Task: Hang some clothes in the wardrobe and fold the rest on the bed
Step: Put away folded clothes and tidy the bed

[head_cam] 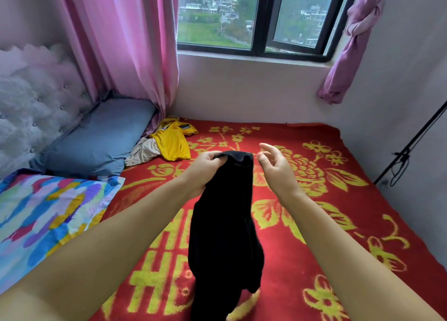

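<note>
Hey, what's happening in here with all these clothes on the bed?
A person is sorting laundry over a bed covered by a red blanket with yellow flowers. Their left hand grips the top edge of a long black garment, which hangs down toward the blanket. The right hand is beside that edge with its fingers loosely spread, holding nothing. A crumpled yellow shirt and a beige garment lie unfolded next to a blue pillow.
</note>
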`<state>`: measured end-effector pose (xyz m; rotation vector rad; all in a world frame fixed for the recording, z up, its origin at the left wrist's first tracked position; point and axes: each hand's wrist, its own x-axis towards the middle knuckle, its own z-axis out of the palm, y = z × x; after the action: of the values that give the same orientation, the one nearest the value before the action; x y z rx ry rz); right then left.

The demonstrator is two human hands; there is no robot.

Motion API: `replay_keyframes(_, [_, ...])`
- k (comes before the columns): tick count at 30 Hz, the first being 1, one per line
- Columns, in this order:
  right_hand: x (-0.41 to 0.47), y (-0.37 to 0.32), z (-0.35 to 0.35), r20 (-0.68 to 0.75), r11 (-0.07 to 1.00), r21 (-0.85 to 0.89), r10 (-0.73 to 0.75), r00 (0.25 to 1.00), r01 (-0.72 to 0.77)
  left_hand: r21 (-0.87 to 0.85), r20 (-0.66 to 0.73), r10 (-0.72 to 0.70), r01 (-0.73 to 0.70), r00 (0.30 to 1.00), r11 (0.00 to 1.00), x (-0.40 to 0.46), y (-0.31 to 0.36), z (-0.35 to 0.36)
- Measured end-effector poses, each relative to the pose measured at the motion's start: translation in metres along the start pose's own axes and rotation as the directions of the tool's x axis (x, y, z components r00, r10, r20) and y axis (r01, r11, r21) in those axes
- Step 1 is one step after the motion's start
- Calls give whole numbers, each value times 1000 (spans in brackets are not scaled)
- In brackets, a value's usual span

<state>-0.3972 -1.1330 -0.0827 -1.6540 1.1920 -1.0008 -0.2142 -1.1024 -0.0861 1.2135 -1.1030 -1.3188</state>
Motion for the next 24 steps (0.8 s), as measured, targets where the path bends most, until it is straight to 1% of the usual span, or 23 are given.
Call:
replay_keyframes(1, [-2,1,0,39,999,-27,29,999,-28,-26,-14,-3,3,1000,1000,2,2,2])
replay_keyframes(2, [-5,3,2,138,998,-19,60,989,-58,-36,-5,-5,5,1000,999,3,5,3])
replay_keyframes(4, [-14,5,15,382,992,8,112,917,-125,-5,44,5,-5,999,1000,3,11,6])
replay_keyframes(5, [-18,6,23,451,991,10,115,885,-134,27,65,21,-22,998,999,3,14,7])
replay_keyframes(6, [-19,9,29,460,992,3,114,881,-130,56,76,37,-42,996,998,3,18,8])
replay_keyframes(7, [-17,13,33,420,992,-14,118,900,-124,85,77,57,-63,995,994,3,23,8])
replay_keyframes(8, [-14,15,35,351,992,-35,124,928,-119,115,71,75,-82,995,990,2,29,7])
replay_keyframes(10, [-5,20,29,174,988,-116,120,977,-100,192,47,92,-99,995,976,1,42,2])
replay_keyframes(12, [7,24,14,32,975,-213,68,997,-59,277,43,81,-90,996,957,-1,54,-7])
replay_keyframes(14, [16,24,0,-47,946,-321,20,999,-34,319,59,72,-87,996,944,-1,64,-18])
replay_keyframes(16, [24,18,-9,-79,920,-391,-10,997,-21,337,89,64,-91,994,937,0,72,-28])
replay_keyframes(18, [33,9,-17,-87,904,-427,-28,996,-12,391,124,37,-83,992,917,0,81,-40])
replay_keyframes(21, [43,-8,-33,-33,875,-481,-80,996,54,559,165,8,-100,986,823,-2,94,-63])
replay_keyframes(23, [46,-21,-44,25,888,-444,-120,992,119,641,181,18,-132,983,757,-5,102,-79])
replay_keyframes(24, [45,-29,-49,58,913,-380,-137,989,149,648,181,37,-148,983,747,-7,105,-86])
